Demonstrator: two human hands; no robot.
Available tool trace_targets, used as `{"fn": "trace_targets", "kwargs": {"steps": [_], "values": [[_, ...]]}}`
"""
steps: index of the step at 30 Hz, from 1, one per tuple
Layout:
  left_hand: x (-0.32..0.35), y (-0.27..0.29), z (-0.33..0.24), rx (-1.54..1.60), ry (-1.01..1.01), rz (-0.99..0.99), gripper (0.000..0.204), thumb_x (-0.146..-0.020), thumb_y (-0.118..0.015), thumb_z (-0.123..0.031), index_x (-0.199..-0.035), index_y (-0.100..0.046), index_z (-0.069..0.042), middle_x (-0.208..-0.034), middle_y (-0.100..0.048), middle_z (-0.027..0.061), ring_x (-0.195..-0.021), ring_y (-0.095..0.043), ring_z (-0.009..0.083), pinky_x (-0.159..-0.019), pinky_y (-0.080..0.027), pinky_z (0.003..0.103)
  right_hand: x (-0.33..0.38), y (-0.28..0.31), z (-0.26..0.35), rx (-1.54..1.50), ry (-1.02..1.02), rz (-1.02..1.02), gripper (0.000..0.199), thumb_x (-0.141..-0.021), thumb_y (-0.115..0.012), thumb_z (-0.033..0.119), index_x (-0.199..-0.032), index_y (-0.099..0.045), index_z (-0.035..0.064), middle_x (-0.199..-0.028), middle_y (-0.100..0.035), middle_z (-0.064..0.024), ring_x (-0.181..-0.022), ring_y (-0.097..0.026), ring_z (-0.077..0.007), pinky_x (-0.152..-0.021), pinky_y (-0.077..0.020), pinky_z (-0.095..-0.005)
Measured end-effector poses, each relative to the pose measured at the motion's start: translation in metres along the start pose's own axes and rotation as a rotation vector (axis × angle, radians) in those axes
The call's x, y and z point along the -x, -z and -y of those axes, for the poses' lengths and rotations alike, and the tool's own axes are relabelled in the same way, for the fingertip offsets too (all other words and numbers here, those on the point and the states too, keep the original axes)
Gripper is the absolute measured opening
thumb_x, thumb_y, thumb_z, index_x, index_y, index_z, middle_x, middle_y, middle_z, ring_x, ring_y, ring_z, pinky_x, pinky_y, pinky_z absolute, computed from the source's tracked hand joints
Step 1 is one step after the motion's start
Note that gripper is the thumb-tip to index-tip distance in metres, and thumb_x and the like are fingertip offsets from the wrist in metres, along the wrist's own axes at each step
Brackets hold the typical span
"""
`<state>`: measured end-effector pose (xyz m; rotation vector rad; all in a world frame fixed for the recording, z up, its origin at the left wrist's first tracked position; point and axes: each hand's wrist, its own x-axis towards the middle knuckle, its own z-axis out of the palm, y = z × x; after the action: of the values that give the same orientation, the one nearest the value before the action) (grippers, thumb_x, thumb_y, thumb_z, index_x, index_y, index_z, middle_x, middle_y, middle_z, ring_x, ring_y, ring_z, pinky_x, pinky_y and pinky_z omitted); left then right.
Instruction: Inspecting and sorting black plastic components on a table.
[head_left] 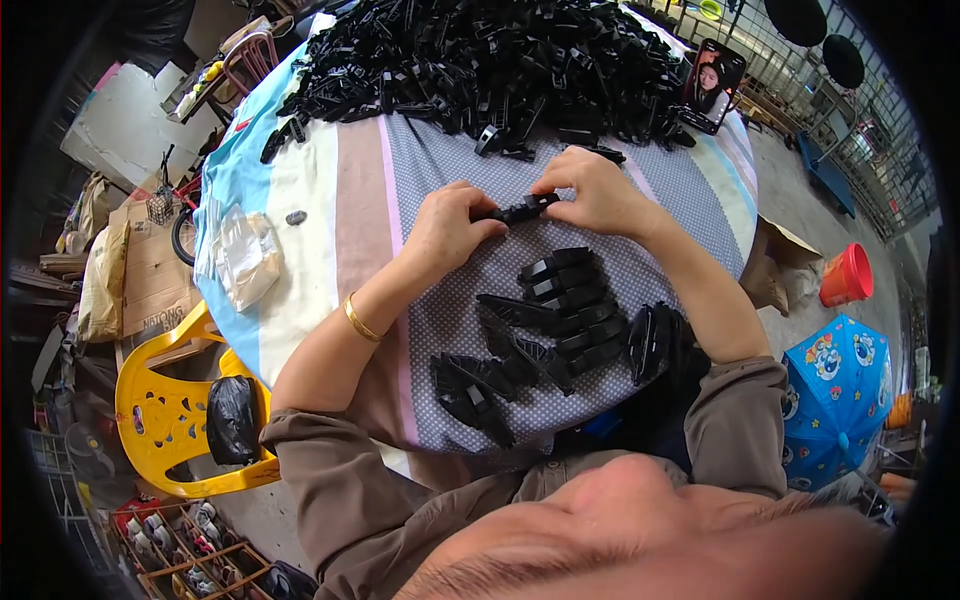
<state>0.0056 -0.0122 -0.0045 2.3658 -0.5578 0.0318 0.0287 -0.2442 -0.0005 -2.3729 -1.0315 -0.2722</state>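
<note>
Between my two hands is a slim black plastic part (520,212), held level just above the cloth-covered table (362,200). My left hand (447,228) pinches its left end with thumb and fingers. At its right end, the thumb and fingers of my right hand (598,192) are closed on it too. Nearer to me lies a row of similar black parts (578,300) laid side by side, with looser ones (472,392) at its left and a small stack (655,342) at its right. A large heap of black parts (480,70) covers the far side.
A phone (713,88) stands upright by the heap's right end. On the left of the table lies a clear plastic bag (246,258). Around it are a yellow plastic chair (150,400), a red bucket (846,276), an open cardboard box (778,262) and a blue umbrella (838,385).
</note>
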Motion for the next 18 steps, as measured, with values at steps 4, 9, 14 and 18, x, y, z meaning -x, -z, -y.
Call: {"fn": "trace_targets", "kwargs": {"steps": [4, 9, 14, 18], "values": [[-0.004, -0.004, 0.001, 0.055, -0.051, -0.011, 0.025, -0.067, -0.077, -0.015, -0.084, -0.069, 0.001, -0.082, -0.063, 0.0127, -0.074, -0.062, 0.0267, -0.069, -0.05, 0.035, 0.001, -0.007, 0.0, -0.035, 0.009, -0.013, 0.025, -0.064, -0.073, 0.009, -0.088, -0.072, 0.0038, -0.084, -0.066, -0.0082, -0.086, -0.058, -0.0246, -0.076, -0.0477, -0.0341], [-0.002, -0.008, -0.002, 0.101, -0.109, 0.001, 0.024, -0.069, -0.076, -0.011, -0.087, -0.069, 0.003, -0.082, -0.062, 0.0121, -0.07, -0.062, 0.0231, -0.067, -0.05, 0.031, -0.003, -0.017, 0.003, -0.181, 0.066, -0.019, 0.026, -0.063, -0.074, 0.011, -0.088, -0.072, 0.0038, -0.084, -0.066, -0.0077, -0.085, -0.057, -0.0234, -0.075, -0.0471, -0.0336], [0.001, -0.008, -0.003, 0.092, -0.28, 0.138, 0.024, -0.071, -0.075, -0.014, -0.088, -0.068, 0.001, -0.082, -0.062, 0.0104, -0.079, -0.06, 0.0258, -0.072, -0.048, 0.034, -0.004, -0.005, -0.005, -0.29, 0.015, 0.096, 0.03, -0.069, -0.076, 0.022, -0.092, -0.071, 0.004, -0.088, -0.067, -0.0086, -0.089, -0.057, -0.0248, -0.079, -0.0466, -0.035], [0.003, -0.011, -0.016, 0.03, -0.416, 0.213, 0.024, -0.075, -0.073, -0.021, -0.089, -0.069, -0.002, -0.083, -0.062, 0.0093, -0.086, -0.056, 0.0266, -0.079, -0.045, 0.037, 0.008, 0.019, -0.036, 0.401, -0.166, -0.341, 0.039, -0.072, -0.075, 0.03, -0.101, -0.068, 0.0053, -0.096, -0.066, -0.0105, -0.094, -0.058, -0.0297, -0.084, -0.0474, -0.0373]]}}
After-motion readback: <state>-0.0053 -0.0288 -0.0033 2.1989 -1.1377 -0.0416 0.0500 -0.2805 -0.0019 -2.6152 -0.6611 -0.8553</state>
